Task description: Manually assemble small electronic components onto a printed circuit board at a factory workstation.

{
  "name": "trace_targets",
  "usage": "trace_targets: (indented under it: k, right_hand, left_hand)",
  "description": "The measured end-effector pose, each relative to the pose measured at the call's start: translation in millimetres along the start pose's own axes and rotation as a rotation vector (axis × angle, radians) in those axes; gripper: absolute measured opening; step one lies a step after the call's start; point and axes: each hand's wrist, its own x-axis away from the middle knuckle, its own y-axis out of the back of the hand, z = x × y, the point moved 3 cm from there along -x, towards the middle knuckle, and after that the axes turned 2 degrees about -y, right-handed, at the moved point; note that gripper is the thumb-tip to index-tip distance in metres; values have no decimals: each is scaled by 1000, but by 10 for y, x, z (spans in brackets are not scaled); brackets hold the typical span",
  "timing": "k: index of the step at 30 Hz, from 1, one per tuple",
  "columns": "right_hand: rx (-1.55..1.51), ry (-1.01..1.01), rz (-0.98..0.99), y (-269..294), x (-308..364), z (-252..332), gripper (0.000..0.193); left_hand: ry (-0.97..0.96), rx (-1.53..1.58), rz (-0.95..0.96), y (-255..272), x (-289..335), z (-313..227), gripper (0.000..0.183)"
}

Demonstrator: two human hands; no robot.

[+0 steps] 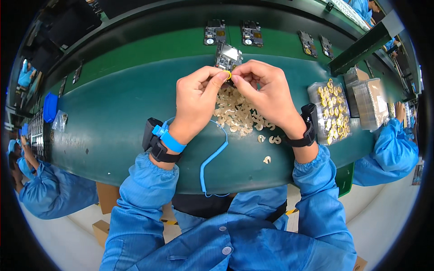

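Observation:
My left hand (199, 95) and my right hand (267, 94) meet over the middle of the table, fingertips pinched together. Between them is a small round yellow-rimmed part (228, 75), mostly covered by the fingers. Just beyond the fingertips lies a circuit board (228, 55) with a silvery shield, its near end hidden by my hands. Under and between my wrists spreads a heap of small beige C-shaped pieces (239, 113). A few loose ones lie nearer me. A blue wrist strap (173, 142) with a coiled cord circles my left wrist.
At right stands a clear tray (322, 131) of yellow round parts, beside boxes (370, 101). More circuit boards (252, 34) lie on the green strip (149, 63) behind. A dark post (361, 52) rises at far right. People in blue sit on both sides; a blue bin (50, 107) is left.

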Motion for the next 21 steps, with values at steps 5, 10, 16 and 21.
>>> trace_targets:
  k: [5, 10, 16, 21]
  right_hand:
    - [-58, -11, 28, 31, 26, -22, 12]
    - [-68, -37, 137, 82, 26, -45, 14]
    - [-146, -38, 122, 42, 32, -109, 17]
    - [-101, -60, 137, 76, 29, -26, 18]
  left_hand:
    - [-16, -91, 59, 33, -21, 0, 16]
    - [-11, -138, 153, 19, -21, -75, 17]
    - [107, 44, 181, -21, -29, -73, 18]
    - [121, 53, 198, -6, -42, -78, 18]
